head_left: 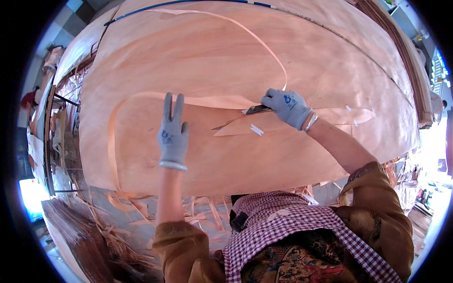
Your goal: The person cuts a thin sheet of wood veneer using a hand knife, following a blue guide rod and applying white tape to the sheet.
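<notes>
A broad pinkish-tan wood veneer sheet (155,151) lies before me. My right hand (288,107), in a grey-blue glove, is closed around a dark-handled knife (258,109) whose tip points left. From that hand a thin veneer strip (264,45) curves up and away to the far left. My left hand (173,134), gloved alike, has two fingers stretched forward, at a wider loose veneer strip (212,101). Under and beside the knife is a long pointed veneer piece (311,121). White tape bits (256,129) lie on it; whether the left fingers press down is unclear.
A thin blue rod (188,2) runs along the sheet's far edge. Veneer scraps (207,207) litter the floor below the near edge. Dark stacked veneer (80,236) lies at lower left, and another brown stack (406,52) borders the sheet at right.
</notes>
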The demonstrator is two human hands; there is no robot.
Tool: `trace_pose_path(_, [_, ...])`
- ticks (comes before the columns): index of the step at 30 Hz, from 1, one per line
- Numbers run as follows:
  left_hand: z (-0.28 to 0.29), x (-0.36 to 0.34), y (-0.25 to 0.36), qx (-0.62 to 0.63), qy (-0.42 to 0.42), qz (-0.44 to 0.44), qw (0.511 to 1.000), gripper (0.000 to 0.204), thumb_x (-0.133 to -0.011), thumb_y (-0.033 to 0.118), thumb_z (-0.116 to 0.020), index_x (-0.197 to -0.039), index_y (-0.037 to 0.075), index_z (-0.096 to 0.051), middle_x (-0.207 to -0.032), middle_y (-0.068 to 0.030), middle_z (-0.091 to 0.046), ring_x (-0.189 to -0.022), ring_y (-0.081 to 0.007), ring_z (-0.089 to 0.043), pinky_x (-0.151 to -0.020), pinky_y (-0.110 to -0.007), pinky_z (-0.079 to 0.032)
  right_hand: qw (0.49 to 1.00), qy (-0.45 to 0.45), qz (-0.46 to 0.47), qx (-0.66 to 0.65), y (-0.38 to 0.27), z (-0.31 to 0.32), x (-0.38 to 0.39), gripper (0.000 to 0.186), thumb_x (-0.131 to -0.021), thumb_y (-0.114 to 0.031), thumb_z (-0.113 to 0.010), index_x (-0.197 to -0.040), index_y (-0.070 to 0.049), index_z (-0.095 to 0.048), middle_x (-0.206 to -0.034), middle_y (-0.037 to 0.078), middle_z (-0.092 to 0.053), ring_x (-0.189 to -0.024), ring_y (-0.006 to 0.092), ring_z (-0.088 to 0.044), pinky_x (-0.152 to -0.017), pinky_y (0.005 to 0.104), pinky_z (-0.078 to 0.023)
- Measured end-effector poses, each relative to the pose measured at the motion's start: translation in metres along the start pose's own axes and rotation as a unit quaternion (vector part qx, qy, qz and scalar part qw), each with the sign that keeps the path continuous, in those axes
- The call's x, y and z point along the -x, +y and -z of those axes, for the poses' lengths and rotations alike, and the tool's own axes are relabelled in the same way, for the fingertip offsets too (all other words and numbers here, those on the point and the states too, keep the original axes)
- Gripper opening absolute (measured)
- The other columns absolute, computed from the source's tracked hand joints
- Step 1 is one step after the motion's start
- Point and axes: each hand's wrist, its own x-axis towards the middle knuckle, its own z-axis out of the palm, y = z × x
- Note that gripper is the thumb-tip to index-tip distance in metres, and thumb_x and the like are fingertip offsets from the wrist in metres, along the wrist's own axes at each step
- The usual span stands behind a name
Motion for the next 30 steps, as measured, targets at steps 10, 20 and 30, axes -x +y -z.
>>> trace_pose_path(10, [-0.033,0.034,-0.017,-0.016,0.082,-0.072,0.994,0.03,-0.086,0.007,-0.056,-0.114,-0.003,-0.057,-0.125,-0.0198,-0.053,-0.112,-0.0354,-0.052,-0.096,-0.041,-0.042,0.995,0.022,0.003,-0.095,0.02,-0.019,0.028,0.015,-0.085,-0.011,-0.052,-0.098,-0.015,-0.059,-0.102,0.005,-0.056,-0.089,0.0254,-0.06,-0.071,0.0376,-0.051])
trace_pose_path(20, [-0.046,0.07,-0.019,-0.148,0.07,-0.052,0.985,0.03,-0.089,0.023,-0.055,-0.11,0.004,-0.063,-0.124,-0.0135,-0.056,-0.103,-0.0332,-0.056,-0.088,-0.042,-0.044,0.997,-0.011,-0.011,-0.078,0.009,-0.018,0.034,0.015,-0.084,-0.011,-0.054,-0.098,-0.013,-0.06,-0.101,0.006,-0.055,-0.086,0.0281,-0.06,-0.068,0.039,-0.05])
trace_pose_path(30, [-0.045,0.043,0.01,-0.201,-0.004,0.083,0.976,0.016,-0.081,0.023,-0.063,-0.086,0.008,-0.064,-0.097,-0.0091,-0.059,-0.086,-0.0305,-0.058,-0.067,-0.044,-0.048,0.984,0.01,0.014,-0.175,0.018,0.01,0.042,0.015,-0.081,-0.011,-0.058,-0.095,-0.006,-0.058,-0.099,0.01,-0.054,-0.083,0.0291,-0.058,-0.072,0.038,-0.048])
